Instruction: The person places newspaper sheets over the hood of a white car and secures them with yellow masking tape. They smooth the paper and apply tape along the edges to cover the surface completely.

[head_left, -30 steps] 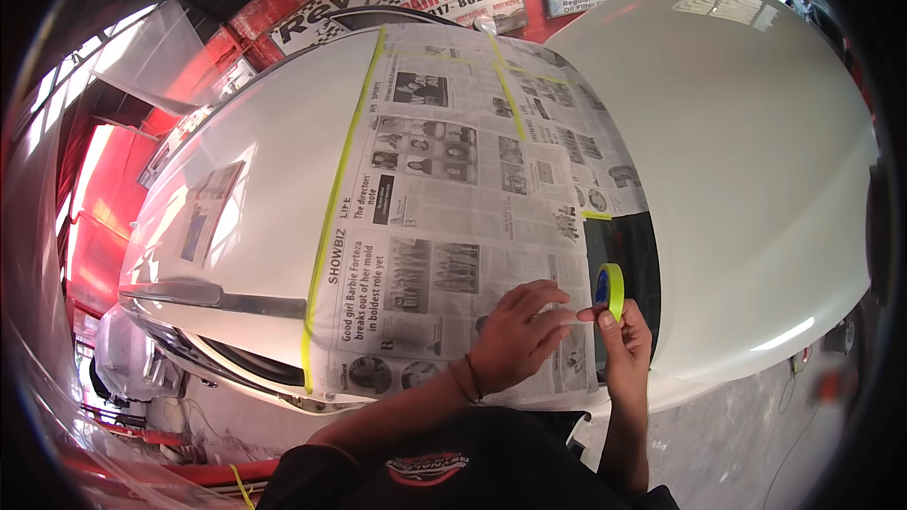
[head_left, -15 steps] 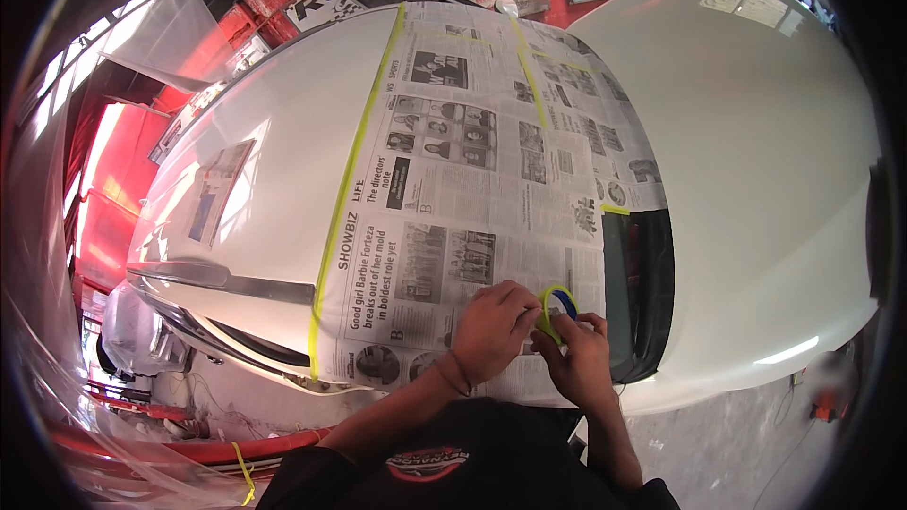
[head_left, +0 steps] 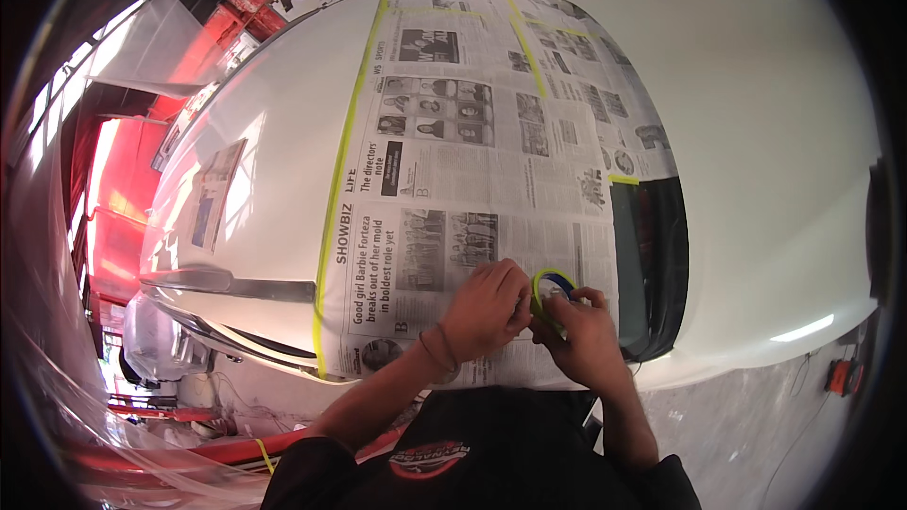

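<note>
My right hand [head_left: 588, 340] grips a roll of yellow-green masking tape [head_left: 539, 285] with a blue inner face, its fingers and thumb at the roll's near side. Just left of it, my left hand [head_left: 484, 314] is closed, fingers curled toward the roll; whatever lies between its fingertips is hidden. Both hands are over newspaper sheets [head_left: 529, 212] that cover most of a white car's windshield. A long strip of the same tape [head_left: 349, 146] fixes the paper's left edge along the roof. A short tape piece [head_left: 623, 179] sits at the paper's right edge.
Dark uncovered glass [head_left: 631, 264] shows right of the paper, bordering the white hood [head_left: 765, 161]. On the white roof [head_left: 274, 113] lies a folded paper [head_left: 218, 194]. Clear plastic sheeting [head_left: 57, 302] hangs at the left. A red-and-black tool [head_left: 840, 376] with a cord rests on the floor.
The view has shifted slightly, bringing the red tool more plainly into sight. Both hands stay close together over the paper, with the tape roll still in my right hand.
</note>
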### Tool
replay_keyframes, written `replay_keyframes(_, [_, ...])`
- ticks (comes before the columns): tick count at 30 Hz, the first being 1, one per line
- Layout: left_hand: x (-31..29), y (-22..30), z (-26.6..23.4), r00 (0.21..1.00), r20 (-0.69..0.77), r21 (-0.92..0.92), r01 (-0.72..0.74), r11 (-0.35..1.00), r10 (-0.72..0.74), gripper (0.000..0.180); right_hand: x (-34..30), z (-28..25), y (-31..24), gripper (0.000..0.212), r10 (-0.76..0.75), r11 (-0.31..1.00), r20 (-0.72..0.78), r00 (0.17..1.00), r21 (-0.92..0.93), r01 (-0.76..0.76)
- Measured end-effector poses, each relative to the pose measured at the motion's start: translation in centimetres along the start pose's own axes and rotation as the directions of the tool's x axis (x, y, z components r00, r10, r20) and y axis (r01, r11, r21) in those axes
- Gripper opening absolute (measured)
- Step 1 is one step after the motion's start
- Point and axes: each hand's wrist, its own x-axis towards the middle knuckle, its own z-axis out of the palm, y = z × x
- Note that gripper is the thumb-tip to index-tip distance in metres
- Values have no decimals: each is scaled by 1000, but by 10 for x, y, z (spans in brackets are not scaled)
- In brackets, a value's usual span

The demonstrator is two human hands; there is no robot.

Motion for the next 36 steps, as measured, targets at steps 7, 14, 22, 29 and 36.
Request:
replay_keyframes(7, [-9, 28, 12, 974, 90, -222, 222, 949, -206, 30, -29, 2, 15, 22, 121, 988, -51, 991, 107, -115])
replay_keyframes(14, [-11, 59, 24, 959, 164, -109, 251, 962, -232, 23, -65, 22, 32, 20, 123, 943, -107, 987, 322, -83])
replay_keyframes(22, [-2, 86, 57, 925, 294, -53, 265, 963, -239, 13, -105, 30, 55, 22, 179, 817, -166, 970, 574, -52])
replay_keyframes(29, [14, 102, 61, 916, 342, -65, 244, 968, -208, 12, -113, 21, 61, 25, 193, 842, -228, 954, 538, -42])
replay_keyframes(36, [4, 88, 39, 931, 262, -132, 294, 947, -253, 12, -106, 15, 51, 33, 121, 879, -96, 988, 473, -61])
